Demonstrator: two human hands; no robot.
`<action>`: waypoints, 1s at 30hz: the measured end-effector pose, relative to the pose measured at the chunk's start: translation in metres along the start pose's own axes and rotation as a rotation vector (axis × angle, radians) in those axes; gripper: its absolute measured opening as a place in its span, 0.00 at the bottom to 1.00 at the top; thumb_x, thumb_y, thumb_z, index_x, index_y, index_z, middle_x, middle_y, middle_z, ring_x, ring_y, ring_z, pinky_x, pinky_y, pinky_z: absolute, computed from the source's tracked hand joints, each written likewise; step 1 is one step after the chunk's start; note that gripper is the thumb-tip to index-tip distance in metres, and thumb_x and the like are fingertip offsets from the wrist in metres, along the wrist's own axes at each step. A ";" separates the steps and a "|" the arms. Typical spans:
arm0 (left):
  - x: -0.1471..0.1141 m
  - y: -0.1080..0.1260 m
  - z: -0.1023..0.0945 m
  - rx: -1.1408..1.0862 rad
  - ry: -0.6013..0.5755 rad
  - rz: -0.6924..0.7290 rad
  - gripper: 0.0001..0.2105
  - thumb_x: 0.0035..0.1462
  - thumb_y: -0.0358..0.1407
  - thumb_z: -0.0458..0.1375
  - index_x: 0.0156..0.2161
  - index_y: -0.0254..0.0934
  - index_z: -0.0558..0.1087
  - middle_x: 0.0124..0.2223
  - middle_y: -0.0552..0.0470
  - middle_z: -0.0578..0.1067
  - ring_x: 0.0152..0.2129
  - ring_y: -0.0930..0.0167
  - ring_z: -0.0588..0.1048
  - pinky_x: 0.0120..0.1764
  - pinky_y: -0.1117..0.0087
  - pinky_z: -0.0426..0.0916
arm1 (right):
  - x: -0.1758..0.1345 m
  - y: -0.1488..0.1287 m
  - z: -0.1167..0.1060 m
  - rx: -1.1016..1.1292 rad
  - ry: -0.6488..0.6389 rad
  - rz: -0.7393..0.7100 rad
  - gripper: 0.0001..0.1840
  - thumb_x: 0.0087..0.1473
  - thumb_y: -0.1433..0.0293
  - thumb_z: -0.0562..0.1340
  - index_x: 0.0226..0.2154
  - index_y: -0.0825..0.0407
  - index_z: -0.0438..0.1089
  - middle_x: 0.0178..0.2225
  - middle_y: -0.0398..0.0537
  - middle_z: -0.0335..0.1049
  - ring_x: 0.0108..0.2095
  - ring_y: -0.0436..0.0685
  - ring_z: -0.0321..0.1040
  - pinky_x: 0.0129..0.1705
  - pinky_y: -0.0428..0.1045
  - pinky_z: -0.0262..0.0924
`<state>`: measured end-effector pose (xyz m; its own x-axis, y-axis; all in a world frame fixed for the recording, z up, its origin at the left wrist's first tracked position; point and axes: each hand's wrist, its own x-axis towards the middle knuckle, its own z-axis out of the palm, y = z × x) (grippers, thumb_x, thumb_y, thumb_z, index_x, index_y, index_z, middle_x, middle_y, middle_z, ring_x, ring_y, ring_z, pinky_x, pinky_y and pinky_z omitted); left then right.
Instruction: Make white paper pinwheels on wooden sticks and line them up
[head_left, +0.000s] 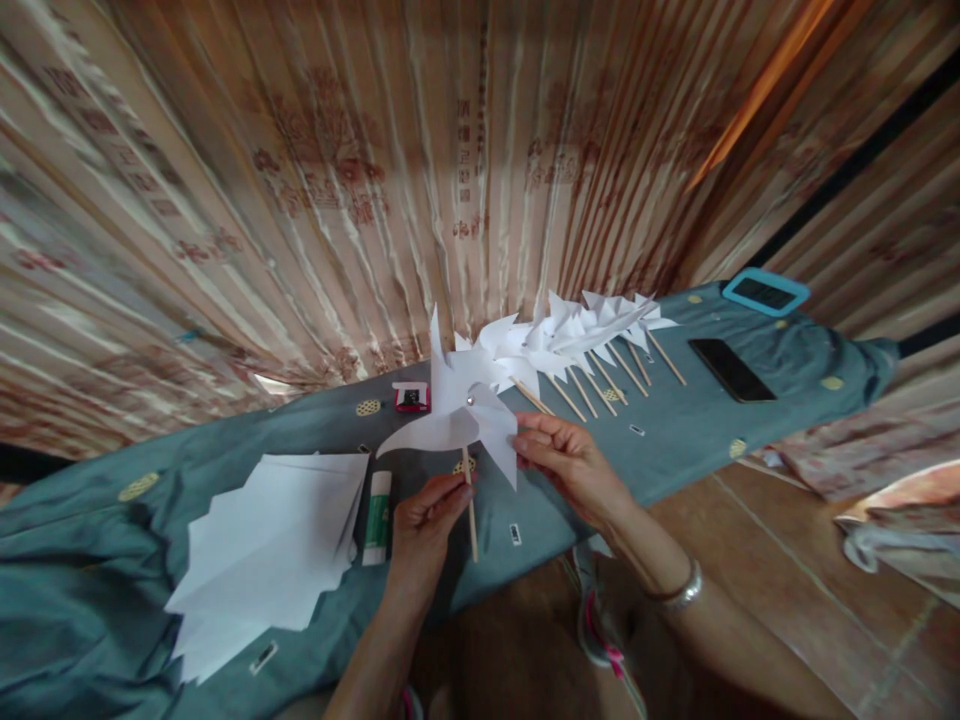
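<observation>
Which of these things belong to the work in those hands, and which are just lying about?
Seemingly part of the work:
pinwheel, its stick in the left hand, right hand at a blade
other pinwheels beyond
stacked white paper
glue stick
small red box, perhaps

Probably just lying about:
dark phone
blue-framed gadget

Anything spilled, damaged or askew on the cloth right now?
I see nothing spilled or torn. The untidiest spot is the white paper stack, left of the glue stick: its sheets lie fanned at differing angles, corners jutting out rather than squared. The pinwheel in the left hand shows no obvious damage.
</observation>
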<state>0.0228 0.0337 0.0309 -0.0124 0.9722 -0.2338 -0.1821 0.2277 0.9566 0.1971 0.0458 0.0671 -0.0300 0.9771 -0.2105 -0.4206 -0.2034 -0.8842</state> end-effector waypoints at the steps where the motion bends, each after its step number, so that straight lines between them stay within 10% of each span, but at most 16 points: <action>1: 0.000 0.000 0.000 0.004 -0.009 -0.001 0.08 0.38 0.38 0.69 0.28 0.42 0.82 0.34 0.51 0.82 0.38 0.63 0.78 0.46 0.63 0.70 | 0.000 -0.001 0.000 -0.004 0.002 0.002 0.20 0.35 0.63 0.76 0.32 0.51 0.75 0.22 0.38 0.73 0.23 0.46 0.66 0.29 0.43 0.62; 23: -0.002 0.000 0.004 -0.020 0.007 -0.073 0.11 0.37 0.37 0.68 0.30 0.37 0.82 0.36 0.47 0.83 0.40 0.62 0.79 0.49 0.61 0.69 | -0.003 0.020 0.006 -0.327 0.061 -0.215 0.22 0.44 0.61 0.69 0.42 0.50 0.69 0.21 0.36 0.70 0.23 0.49 0.66 0.28 0.46 0.61; 30: -0.006 -0.007 0.004 -0.165 0.008 -0.227 0.20 0.32 0.39 0.72 0.35 0.33 0.81 0.31 0.46 0.82 0.28 0.65 0.79 0.34 0.65 0.73 | 0.000 0.028 -0.003 -0.288 0.051 -0.143 0.22 0.41 0.61 0.70 0.40 0.50 0.69 0.23 0.38 0.74 0.25 0.51 0.70 0.31 0.48 0.65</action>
<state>0.0283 0.0262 0.0262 0.0393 0.8968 -0.4407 -0.3388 0.4269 0.8385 0.1879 0.0401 0.0410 0.0592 0.9942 -0.0899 -0.1430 -0.0806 -0.9864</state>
